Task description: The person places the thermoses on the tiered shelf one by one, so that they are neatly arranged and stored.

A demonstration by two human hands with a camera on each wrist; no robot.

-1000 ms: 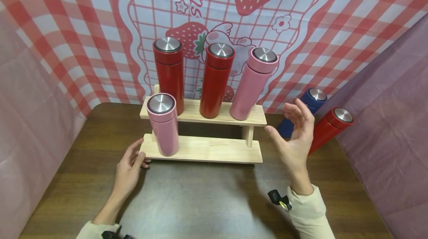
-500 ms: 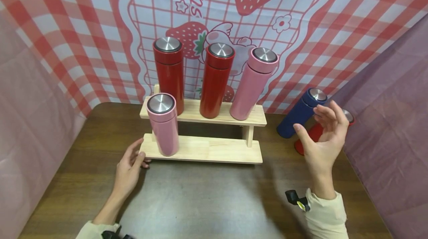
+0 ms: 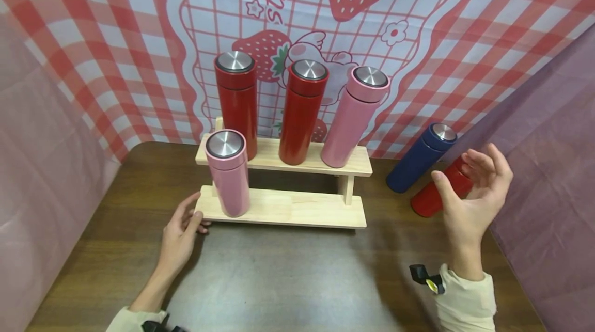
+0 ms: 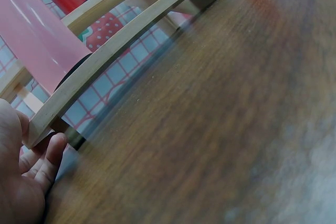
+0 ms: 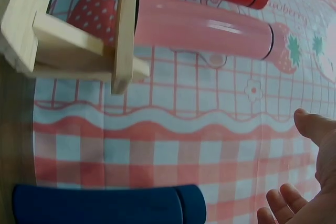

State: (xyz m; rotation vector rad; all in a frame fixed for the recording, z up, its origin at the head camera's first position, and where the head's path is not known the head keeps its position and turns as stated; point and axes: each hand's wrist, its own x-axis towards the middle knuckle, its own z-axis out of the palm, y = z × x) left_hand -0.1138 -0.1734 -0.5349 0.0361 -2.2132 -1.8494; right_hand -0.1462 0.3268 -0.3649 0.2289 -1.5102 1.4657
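Gripping a two-tier wooden rack (image 3: 288,207) by the left end of the lower shelf (image 3: 321,210) with the left hand (image 3: 180,231); holding the right hand (image 3: 479,203) free, loosely curved, in front of a red flask (image 3: 432,196) on the table (image 3: 279,275), beside a blue flask (image 3: 416,164). Has a pink flask (image 3: 228,182) upright on the lower shelf, two red flasks (image 3: 301,123) and another pink flask (image 3: 351,125) on the upper shelf (image 3: 267,154).

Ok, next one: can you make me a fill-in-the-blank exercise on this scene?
1. The upper shelf holds two red bottles and one ____ bottle.
2. The number of bottles on the lower shelf is ____.
3. In the head view, the right hand partly hides a ____ bottle on the table.
4. In that view, the left hand is at the lower shelf's ____ end.

Missing words: pink; one; red; left.
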